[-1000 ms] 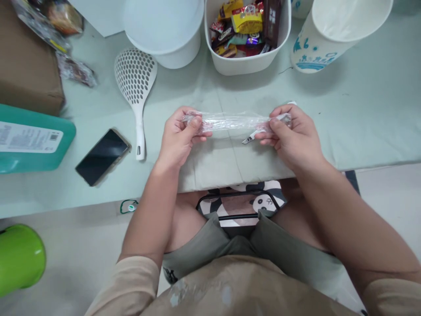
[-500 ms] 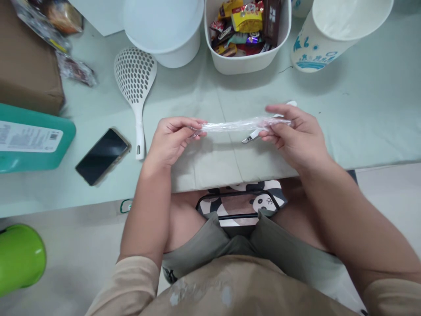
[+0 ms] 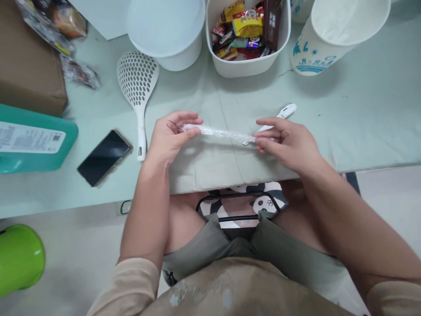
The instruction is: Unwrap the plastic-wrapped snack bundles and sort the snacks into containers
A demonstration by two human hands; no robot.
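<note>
In the centre of the frame, the person's left grip (image 3: pixel 173 137) is clamped on one end of a twisted strip of clear plastic (image 3: pixel 219 131), and the right grip (image 3: pixel 287 142) pinches its other end above the desk (image 3: pixel 210 169). A white-handled tool (image 3: pixel 287 111) lies partly behind the right fingers; whether they touch it cannot be told. A slotted scoop (image 3: pixel 140 127) and a phone (image 3: pixel 104 157) lie left of the hands

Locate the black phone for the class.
In the head view, the phone lies at left on the table, between the teal container and the skimmer's handle.
</note>
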